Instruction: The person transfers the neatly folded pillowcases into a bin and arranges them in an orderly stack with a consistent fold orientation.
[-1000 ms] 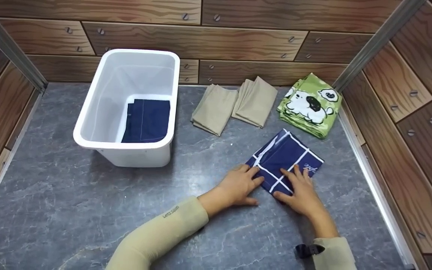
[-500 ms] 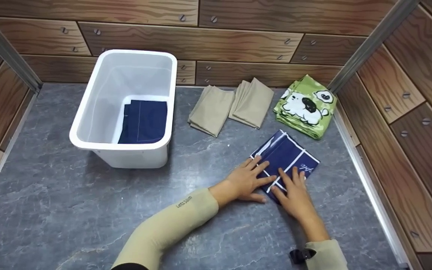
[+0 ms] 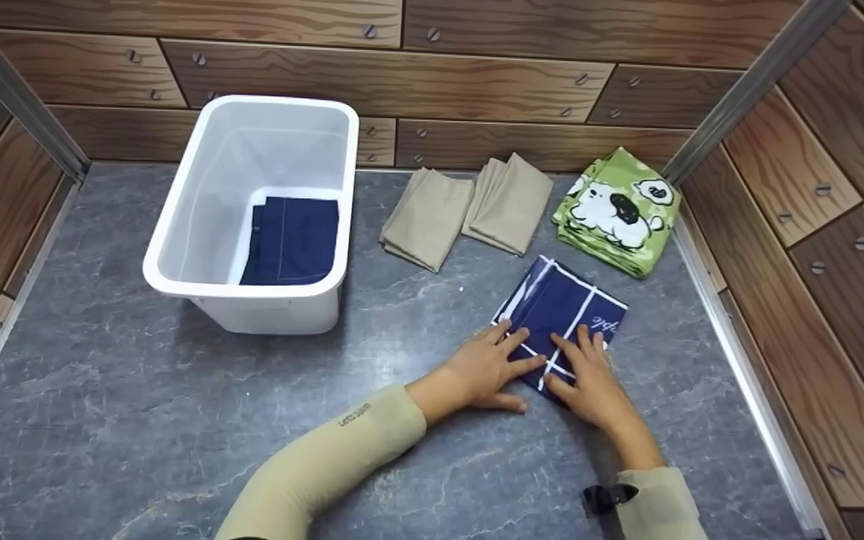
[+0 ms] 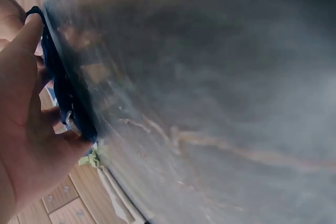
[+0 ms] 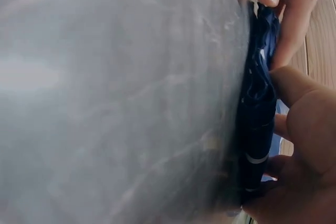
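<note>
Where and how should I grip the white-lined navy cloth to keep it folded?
I'd take the white-lined navy cloth by its near-left and near-right edges, coming low from the near side, thumbs under, fingers on top. It lies flat on the grey surface, and its stacked layers could slip apart. The left hand and right hand rest on its near part.

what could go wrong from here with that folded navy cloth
The folded navy cloth with white lines could skew, since the left hand and right hand rest on only its near half. If lifted, its rumpled edge layers might fall open. Pushed farther away, it might bump the folded green animal-print cloth close behind it.
</note>
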Tool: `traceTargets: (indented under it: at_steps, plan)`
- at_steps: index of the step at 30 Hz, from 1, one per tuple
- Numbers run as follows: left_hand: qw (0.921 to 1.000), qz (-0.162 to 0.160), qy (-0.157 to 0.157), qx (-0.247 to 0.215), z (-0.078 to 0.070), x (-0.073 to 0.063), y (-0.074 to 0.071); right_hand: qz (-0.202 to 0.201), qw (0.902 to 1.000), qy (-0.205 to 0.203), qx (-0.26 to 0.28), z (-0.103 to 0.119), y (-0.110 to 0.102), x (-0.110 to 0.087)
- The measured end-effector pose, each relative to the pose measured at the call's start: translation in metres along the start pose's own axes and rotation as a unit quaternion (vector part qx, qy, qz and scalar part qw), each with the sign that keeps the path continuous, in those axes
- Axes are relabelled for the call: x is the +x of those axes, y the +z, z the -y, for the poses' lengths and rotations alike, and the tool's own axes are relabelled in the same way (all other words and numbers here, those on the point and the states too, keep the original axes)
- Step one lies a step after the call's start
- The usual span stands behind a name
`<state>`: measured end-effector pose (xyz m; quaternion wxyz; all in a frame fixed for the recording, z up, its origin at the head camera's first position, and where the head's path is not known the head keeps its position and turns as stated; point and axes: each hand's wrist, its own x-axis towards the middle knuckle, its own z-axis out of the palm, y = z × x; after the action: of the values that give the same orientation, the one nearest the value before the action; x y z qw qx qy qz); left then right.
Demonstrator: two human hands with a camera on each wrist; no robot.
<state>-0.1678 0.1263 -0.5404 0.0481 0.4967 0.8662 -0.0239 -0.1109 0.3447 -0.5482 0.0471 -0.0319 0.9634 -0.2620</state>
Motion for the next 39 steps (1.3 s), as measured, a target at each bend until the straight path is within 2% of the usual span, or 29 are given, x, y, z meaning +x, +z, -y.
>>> traceTargets:
  at_steps: [6,13,26,30,36,39]
  plan:
    - [0.9992,0.024,-0.029,0.013,-0.009,-0.003,-0.002,-0.002,0.9998,-0.021,0.008,-0.002,-0.002,0.005]
    - [0.9973,0.040,-0.054,0.029,-0.017,-0.008,-0.004,0.022,0.9992,-0.028,0.016,0.002,-0.004,0.011]
    - [0.9937,0.032,-0.082,0.069,-0.033,-0.015,-0.009,0.055,0.9980,-0.032,0.005,0.015,-0.007,0.020]
    - [0.9950,0.013,-0.081,0.057,-0.030,-0.013,-0.010,0.034,0.9983,-0.044,-0.014,0.018,-0.005,0.017]
    - [0.9955,-0.070,-0.054,0.035,-0.006,-0.006,-0.011,-0.031,0.9967,-0.068,-0.032,0.020,0.006,-0.008]
    - [0.9952,-0.086,-0.041,0.023,0.005,-0.004,-0.009,-0.048,0.9947,-0.084,-0.033,0.022,0.012,-0.020]
